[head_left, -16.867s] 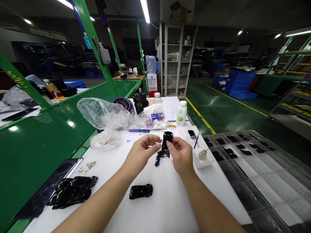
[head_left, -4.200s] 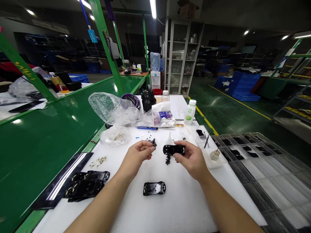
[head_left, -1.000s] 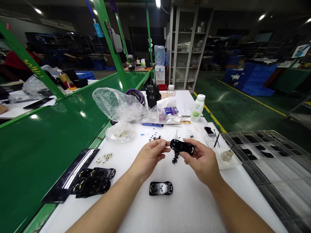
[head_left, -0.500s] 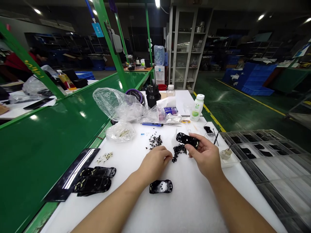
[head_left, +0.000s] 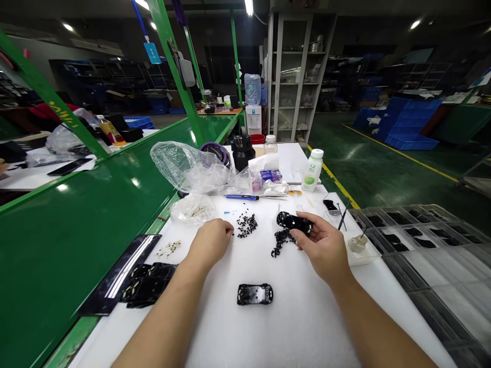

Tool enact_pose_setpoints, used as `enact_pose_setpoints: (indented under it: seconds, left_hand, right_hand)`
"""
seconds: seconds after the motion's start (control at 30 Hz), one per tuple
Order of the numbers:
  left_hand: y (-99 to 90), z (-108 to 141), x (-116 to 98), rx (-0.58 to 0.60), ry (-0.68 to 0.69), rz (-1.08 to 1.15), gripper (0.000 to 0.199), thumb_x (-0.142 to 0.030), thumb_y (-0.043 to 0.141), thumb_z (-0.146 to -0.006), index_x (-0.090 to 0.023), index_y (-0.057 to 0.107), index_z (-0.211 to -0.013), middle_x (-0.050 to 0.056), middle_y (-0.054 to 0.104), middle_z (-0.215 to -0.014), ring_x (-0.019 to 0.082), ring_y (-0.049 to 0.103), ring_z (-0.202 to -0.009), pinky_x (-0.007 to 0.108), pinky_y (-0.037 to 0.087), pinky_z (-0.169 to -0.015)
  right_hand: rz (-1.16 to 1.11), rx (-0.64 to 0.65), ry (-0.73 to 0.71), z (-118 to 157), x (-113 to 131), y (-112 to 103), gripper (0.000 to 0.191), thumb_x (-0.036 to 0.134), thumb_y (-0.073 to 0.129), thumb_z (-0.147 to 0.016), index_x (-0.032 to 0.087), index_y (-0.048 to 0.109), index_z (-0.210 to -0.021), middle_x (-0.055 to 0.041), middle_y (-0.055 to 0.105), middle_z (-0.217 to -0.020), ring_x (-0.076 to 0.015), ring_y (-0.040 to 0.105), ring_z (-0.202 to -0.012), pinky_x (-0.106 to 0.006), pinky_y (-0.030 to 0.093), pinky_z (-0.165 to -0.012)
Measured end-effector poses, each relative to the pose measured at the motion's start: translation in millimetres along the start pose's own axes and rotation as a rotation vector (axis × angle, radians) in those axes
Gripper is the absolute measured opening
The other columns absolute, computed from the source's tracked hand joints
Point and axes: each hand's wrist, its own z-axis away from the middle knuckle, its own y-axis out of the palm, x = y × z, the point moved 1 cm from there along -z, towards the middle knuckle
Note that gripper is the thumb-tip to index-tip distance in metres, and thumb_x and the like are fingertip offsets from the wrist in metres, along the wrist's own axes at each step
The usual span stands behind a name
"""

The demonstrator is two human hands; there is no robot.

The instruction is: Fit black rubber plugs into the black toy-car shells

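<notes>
A toy car [head_left: 294, 223] is clamped in the right hand [head_left: 326, 250] above a white table [head_left: 299, 322]. Left of that car, the left hand [head_left: 210, 243], fingertips together, nears black pieces [head_left: 246, 225]; beyond the car stands a cabinet [head_left: 289, 97].

On the table [head_left: 291, 322], a toy car [head_left: 255, 295] lies before two heaps of bits [head_left: 247, 225]; stacked cars [head_left: 143, 290] lie to its left; a bottle [head_left: 312, 173] stands behind the heaps, rightward.

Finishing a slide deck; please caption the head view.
Right hand holds a black car-shaped shell near tiny black pieces; left hand beside a scattered cluster; second shell on the white tabletop.
</notes>
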Motion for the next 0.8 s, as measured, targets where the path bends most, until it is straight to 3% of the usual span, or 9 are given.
enact_pose_setpoints:
  seconds: [0.23,0.5,0.8]
  left_hand:
    - [8.8,-1.9,-1.3,0.011,-0.030,-0.047,0.023,-0.027,0.050,-0.079,-0.022,0.072,-0.076,0.009,0.074,-0.083,0.026,0.065,-0.076,0.032,0.045,-0.064]
    - [4.9,2.3,0.7,0.034,-0.059,-0.092,0.025,-0.030,0.047,-0.083,-0.024,0.070,-0.077,0.011,0.071,-0.087,0.029,0.063,-0.079,0.034,0.044,-0.064]
    - [-0.8,2.2,3.3,0.036,-0.100,-0.093,0.032,-0.026,0.044,-0.084,-0.025,0.074,-0.095,0.011,0.072,-0.103,0.030,0.063,-0.090,0.035,0.045,-0.069]
  right_hand:
    - [-0.015,-0.013,0.007,-0.2,-0.2,0.7,0.045,0.035,0.076,-0.072,0.018,0.067,-0.113,0.0013,0.062,-0.066,-0.0134,0.058,-0.056,-0.027,0.056,-0.057]
    - [-0.033,0.041,-0.002,-4.0,-6.8,-1.4,0.044,0.033,0.076,-0.073,0.018,0.066,-0.113,0.0014,0.061,-0.067,-0.0125,0.056,-0.055,-0.026,0.055,-0.055]
    - [0.079,0.049,0.026,-0.1,-3.5,-3.8,0.049,0.038,0.075,-0.075,0.019,0.064,-0.119,0.0013,0.060,-0.068,-0.0146,0.056,-0.059,-0.029,0.053,-0.057]
